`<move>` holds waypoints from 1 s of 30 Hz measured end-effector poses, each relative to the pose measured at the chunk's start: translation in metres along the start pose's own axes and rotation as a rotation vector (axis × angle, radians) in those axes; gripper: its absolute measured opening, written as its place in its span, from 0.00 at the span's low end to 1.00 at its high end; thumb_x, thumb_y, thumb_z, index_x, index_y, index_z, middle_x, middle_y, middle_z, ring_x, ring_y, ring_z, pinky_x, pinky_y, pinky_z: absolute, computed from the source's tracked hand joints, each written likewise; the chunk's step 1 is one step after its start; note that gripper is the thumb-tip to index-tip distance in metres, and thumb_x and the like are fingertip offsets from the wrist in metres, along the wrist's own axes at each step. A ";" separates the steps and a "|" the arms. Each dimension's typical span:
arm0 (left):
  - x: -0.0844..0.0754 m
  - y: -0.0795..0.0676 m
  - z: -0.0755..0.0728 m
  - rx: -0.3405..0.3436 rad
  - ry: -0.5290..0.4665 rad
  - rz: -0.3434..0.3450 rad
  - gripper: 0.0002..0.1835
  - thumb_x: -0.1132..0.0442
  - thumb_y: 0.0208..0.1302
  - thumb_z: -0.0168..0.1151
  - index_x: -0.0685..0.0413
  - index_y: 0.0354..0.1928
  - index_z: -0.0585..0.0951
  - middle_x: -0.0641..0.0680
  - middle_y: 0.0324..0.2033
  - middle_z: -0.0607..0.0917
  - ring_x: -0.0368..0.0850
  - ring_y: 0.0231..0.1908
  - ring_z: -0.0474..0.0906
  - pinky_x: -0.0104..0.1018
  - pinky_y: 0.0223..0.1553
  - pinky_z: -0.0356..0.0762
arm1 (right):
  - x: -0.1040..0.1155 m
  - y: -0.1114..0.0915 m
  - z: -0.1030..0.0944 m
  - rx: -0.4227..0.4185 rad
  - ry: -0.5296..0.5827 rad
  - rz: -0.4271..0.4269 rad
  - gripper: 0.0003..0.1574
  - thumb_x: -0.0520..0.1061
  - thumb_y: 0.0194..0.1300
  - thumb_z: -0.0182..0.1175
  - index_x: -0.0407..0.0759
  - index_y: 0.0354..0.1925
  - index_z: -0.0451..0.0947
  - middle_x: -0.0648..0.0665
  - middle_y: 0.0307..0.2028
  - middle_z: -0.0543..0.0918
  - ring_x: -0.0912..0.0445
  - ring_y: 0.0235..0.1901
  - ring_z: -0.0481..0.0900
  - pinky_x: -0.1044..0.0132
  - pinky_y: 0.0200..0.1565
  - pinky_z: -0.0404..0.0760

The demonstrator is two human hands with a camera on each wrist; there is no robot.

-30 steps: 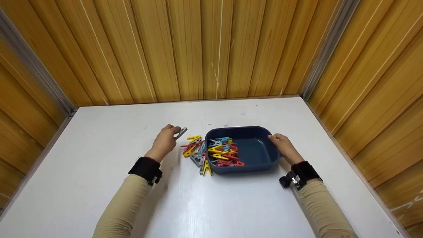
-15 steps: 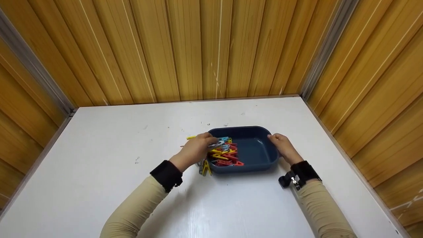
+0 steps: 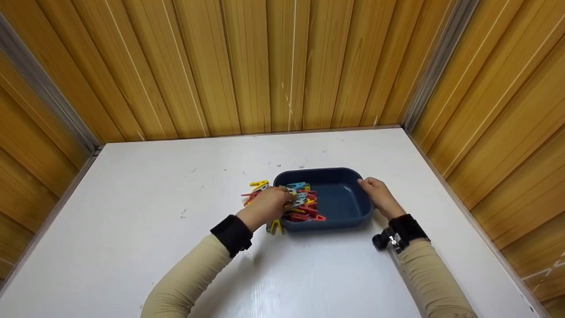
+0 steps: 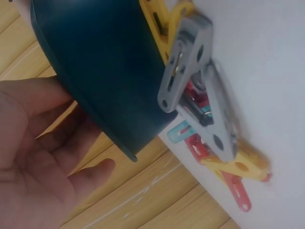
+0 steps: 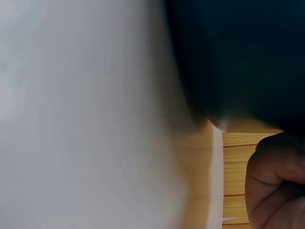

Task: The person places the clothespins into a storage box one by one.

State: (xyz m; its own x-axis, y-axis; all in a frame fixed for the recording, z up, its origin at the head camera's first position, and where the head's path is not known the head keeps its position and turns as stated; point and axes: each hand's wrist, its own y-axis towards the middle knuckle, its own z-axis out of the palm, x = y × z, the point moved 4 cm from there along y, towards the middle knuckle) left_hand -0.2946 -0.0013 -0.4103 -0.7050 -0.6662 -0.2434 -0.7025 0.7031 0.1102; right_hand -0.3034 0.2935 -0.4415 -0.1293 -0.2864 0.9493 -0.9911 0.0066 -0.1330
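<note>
My left hand (image 3: 268, 204) reaches over the left rim of a dark blue plastic bin (image 3: 337, 201), with a grey clothespin (image 3: 300, 201) pinched at the fingertips, low over the pegs inside. In the left wrist view the fingertips of this hand (image 4: 43, 138) pass behind the bin's rim and are hidden, while the other fingers hang loosely. My right hand (image 3: 377, 194) grips the bin's right rim, thumb on the edge; in the right wrist view its fingers (image 5: 276, 167) are curled. Red, yellow and blue clothespins (image 3: 309, 207) fill the bin's left part.
Outside the bin's left wall, a heap of loose clothespins (image 4: 190, 62) lies on the white table (image 3: 145, 198), partly hidden by my left forearm in the head view. Yellow wood-patterned panels (image 3: 247, 66) stand behind and at both sides of the table.
My left hand has carried the grey clothespin rightward from beside the loose heap, over the bin's left rim and down among the pegs. My right hand and the bin stay in place.
</note>
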 end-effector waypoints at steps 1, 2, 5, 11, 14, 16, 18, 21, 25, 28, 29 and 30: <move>0.000 0.000 0.001 0.006 0.003 -0.008 0.14 0.69 0.69 0.64 0.59 0.54 0.86 0.59 0.48 0.89 0.53 0.49 0.85 0.47 0.59 0.82 | -0.002 0.001 0.000 -0.004 0.000 0.006 0.18 0.46 0.79 0.49 0.43 0.29 0.69 0.55 0.20 0.67 0.65 0.18 0.68 0.74 0.20 0.68; -0.001 0.001 0.001 0.015 -0.003 -0.016 0.14 0.69 0.69 0.64 0.59 0.54 0.86 0.59 0.48 0.89 0.53 0.49 0.85 0.46 0.59 0.82 | -0.003 0.002 0.000 -0.007 0.003 0.009 0.18 0.46 0.79 0.49 0.43 0.29 0.69 0.55 0.20 0.67 0.65 0.18 0.68 0.74 0.20 0.68; -0.002 0.001 0.005 0.039 -0.022 -0.044 0.14 0.69 0.70 0.63 0.59 0.55 0.86 0.59 0.48 0.89 0.53 0.48 0.85 0.45 0.58 0.83 | -0.013 0.009 -0.002 -0.014 0.019 0.015 0.19 0.46 0.80 0.49 0.44 0.28 0.68 0.55 0.19 0.67 0.65 0.17 0.66 0.74 0.20 0.67; -0.006 0.001 0.008 0.018 0.007 -0.047 0.11 0.67 0.71 0.62 0.59 0.51 0.87 0.59 0.46 0.89 0.53 0.46 0.86 0.47 0.53 0.85 | -0.033 0.024 -0.005 -0.039 0.018 0.003 0.20 0.50 0.80 0.50 0.48 0.27 0.68 0.58 0.18 0.65 0.66 0.16 0.64 0.74 0.19 0.64; -0.008 0.001 0.009 0.003 0.032 -0.055 0.09 0.69 0.70 0.62 0.58 0.48 0.87 0.59 0.44 0.89 0.54 0.45 0.87 0.48 0.51 0.85 | -0.034 0.025 -0.005 -0.044 0.010 -0.004 0.20 0.52 0.79 0.51 0.49 0.28 0.67 0.58 0.18 0.64 0.66 0.16 0.63 0.74 0.19 0.63; -0.009 0.000 0.009 -0.005 0.046 -0.068 0.09 0.70 0.69 0.61 0.57 0.47 0.87 0.58 0.42 0.89 0.54 0.45 0.87 0.48 0.50 0.85 | -0.034 0.025 -0.005 -0.038 0.008 -0.009 0.19 0.52 0.79 0.51 0.49 0.28 0.67 0.59 0.18 0.64 0.66 0.16 0.63 0.74 0.18 0.63; -0.010 0.000 0.009 -0.008 0.057 -0.088 0.10 0.71 0.68 0.61 0.56 0.46 0.88 0.58 0.42 0.89 0.54 0.45 0.87 0.48 0.50 0.85 | -0.034 0.024 -0.004 -0.039 0.008 -0.009 0.20 0.52 0.79 0.51 0.48 0.28 0.67 0.59 0.17 0.63 0.66 0.16 0.62 0.74 0.18 0.63; -0.011 0.000 0.010 0.002 0.054 -0.126 0.11 0.71 0.68 0.60 0.55 0.47 0.88 0.58 0.43 0.89 0.54 0.46 0.87 0.49 0.50 0.86 | -0.034 0.024 -0.004 -0.043 0.003 -0.006 0.19 0.52 0.79 0.51 0.48 0.28 0.67 0.59 0.18 0.64 0.67 0.16 0.63 0.74 0.18 0.63; -0.013 0.000 0.010 0.016 0.002 -0.171 0.12 0.71 0.70 0.59 0.57 0.49 0.87 0.59 0.46 0.88 0.55 0.48 0.87 0.50 0.51 0.85 | -0.033 0.023 -0.006 -0.045 0.005 0.009 0.19 0.52 0.79 0.51 0.49 0.29 0.69 0.58 0.18 0.65 0.67 0.16 0.64 0.75 0.18 0.64; -0.015 0.000 0.010 0.016 -0.023 -0.178 0.12 0.72 0.70 0.59 0.58 0.49 0.88 0.59 0.46 0.88 0.55 0.48 0.87 0.50 0.53 0.85 | -0.026 0.018 -0.007 -0.036 0.016 0.018 0.19 0.50 0.79 0.50 0.48 0.28 0.68 0.58 0.18 0.65 0.66 0.16 0.64 0.75 0.18 0.64; -0.015 0.000 0.010 0.016 -0.027 -0.178 0.12 0.72 0.70 0.59 0.58 0.50 0.88 0.59 0.47 0.88 0.55 0.49 0.87 0.49 0.53 0.85 | -0.023 0.016 -0.006 -0.033 0.019 0.019 0.19 0.49 0.79 0.50 0.48 0.27 0.68 0.57 0.18 0.65 0.66 0.16 0.64 0.74 0.18 0.64; -0.016 0.000 0.010 0.016 -0.030 -0.176 0.13 0.73 0.70 0.59 0.58 0.50 0.88 0.59 0.47 0.88 0.55 0.49 0.87 0.49 0.54 0.85 | -0.019 0.012 -0.006 -0.030 0.018 0.018 0.19 0.48 0.79 0.49 0.47 0.27 0.68 0.57 0.18 0.65 0.66 0.16 0.64 0.74 0.18 0.64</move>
State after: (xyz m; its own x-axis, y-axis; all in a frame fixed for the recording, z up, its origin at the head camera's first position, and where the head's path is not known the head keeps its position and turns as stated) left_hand -0.2825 0.0114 -0.4157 -0.5678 -0.7719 -0.2861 -0.8130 0.5804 0.0476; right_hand -0.3132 0.3043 -0.4593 -0.1477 -0.2688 0.9518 -0.9890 0.0407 -0.1420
